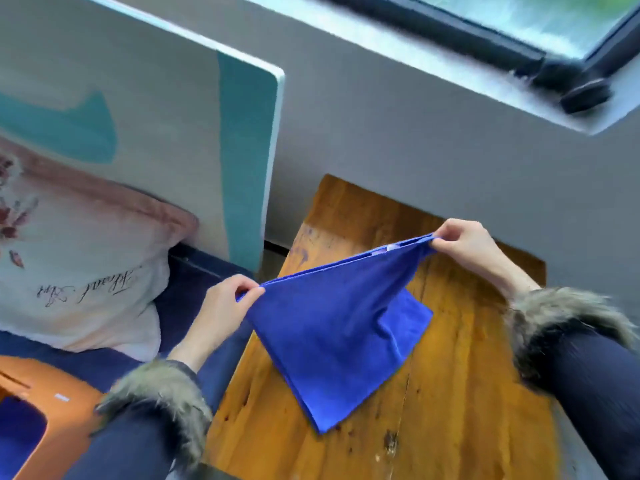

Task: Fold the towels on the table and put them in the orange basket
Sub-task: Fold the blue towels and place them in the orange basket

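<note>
Blue towel point(332, 327) stretched between left hand point(225, 306) and right hand point(464, 244), pinched corners

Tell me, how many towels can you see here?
1: a blue towel, pinched by the left hand and right hand above the table. The basket may hide more.

Left hand point(227, 308) and right hand point(462, 242) pinch a blue towel's point(332, 327) upper corners; its lower corner rests on the wooden tabletop point(460, 393).

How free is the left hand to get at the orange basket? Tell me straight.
Probably yes, once freed: the left hand now pinches the blue towel, but the orange basket sits low on its side with nothing between.
</note>
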A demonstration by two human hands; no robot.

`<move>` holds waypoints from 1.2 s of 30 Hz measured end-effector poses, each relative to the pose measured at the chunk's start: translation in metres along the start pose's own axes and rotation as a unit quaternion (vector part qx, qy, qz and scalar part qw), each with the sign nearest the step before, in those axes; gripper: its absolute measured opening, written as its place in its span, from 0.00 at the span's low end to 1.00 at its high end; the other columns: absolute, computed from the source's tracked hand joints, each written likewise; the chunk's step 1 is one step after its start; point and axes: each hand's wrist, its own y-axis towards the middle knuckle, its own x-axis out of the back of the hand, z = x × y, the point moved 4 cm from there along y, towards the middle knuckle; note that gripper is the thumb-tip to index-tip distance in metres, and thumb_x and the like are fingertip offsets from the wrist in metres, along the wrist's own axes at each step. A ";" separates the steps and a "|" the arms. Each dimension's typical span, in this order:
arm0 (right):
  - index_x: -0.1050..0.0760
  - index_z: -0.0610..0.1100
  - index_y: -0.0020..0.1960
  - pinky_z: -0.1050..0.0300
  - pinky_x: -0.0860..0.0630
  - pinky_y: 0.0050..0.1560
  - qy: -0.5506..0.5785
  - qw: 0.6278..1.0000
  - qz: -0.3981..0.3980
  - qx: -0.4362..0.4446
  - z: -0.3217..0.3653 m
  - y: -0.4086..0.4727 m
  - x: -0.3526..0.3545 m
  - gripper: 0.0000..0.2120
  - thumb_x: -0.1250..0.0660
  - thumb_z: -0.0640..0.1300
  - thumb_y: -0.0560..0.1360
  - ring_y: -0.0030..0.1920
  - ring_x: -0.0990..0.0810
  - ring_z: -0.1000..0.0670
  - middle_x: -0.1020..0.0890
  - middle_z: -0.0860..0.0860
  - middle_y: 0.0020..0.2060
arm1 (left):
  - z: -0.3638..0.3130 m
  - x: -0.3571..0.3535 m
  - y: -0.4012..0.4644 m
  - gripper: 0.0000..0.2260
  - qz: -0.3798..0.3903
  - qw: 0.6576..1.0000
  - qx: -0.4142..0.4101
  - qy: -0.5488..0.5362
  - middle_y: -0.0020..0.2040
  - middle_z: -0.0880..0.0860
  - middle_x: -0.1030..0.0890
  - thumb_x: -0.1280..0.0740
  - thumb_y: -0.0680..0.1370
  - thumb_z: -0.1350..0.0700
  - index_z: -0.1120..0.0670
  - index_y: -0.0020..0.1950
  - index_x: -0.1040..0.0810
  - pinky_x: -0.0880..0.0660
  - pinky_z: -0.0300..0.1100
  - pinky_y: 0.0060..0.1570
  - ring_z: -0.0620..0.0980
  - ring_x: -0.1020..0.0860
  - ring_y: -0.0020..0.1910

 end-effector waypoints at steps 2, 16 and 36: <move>0.24 0.44 0.35 0.63 0.27 0.42 0.039 0.999 -0.030 -0.010 -0.014 -0.023 0.033 0.06 0.32 0.36 0.69 0.39 0.22 0.52 0.18 0.48 0.36 | -0.036 0.003 0.004 0.04 -0.001 0.999 -0.047 0.027 0.39 0.45 0.20 0.32 0.75 0.59 0.52 0.40 0.22 0.32 0.29 0.40 0.44 0.23 0.42; 0.28 0.42 0.32 0.54 0.31 0.42 0.319 0.919 -0.227 -0.053 -0.090 -0.146 0.145 0.12 0.33 0.30 0.69 0.34 0.28 0.50 0.24 0.48 0.30 | -0.231 -0.001 -0.010 0.07 -0.047 0.961 -0.270 -0.035 0.42 0.52 0.19 0.34 0.74 0.67 0.58 0.47 0.18 0.30 0.22 0.42 0.29 0.24 0.37; 0.29 0.39 0.38 0.65 0.23 0.32 0.501 0.856 -0.123 0.000 -0.089 -0.165 0.173 0.09 0.29 0.32 0.65 0.29 0.21 0.55 0.19 0.52 0.26 | -0.253 0.002 -0.013 0.12 -0.034 0.927 -0.358 0.107 0.40 0.50 0.20 0.35 0.73 0.71 0.55 0.42 0.18 0.32 0.23 0.43 0.45 0.22 0.41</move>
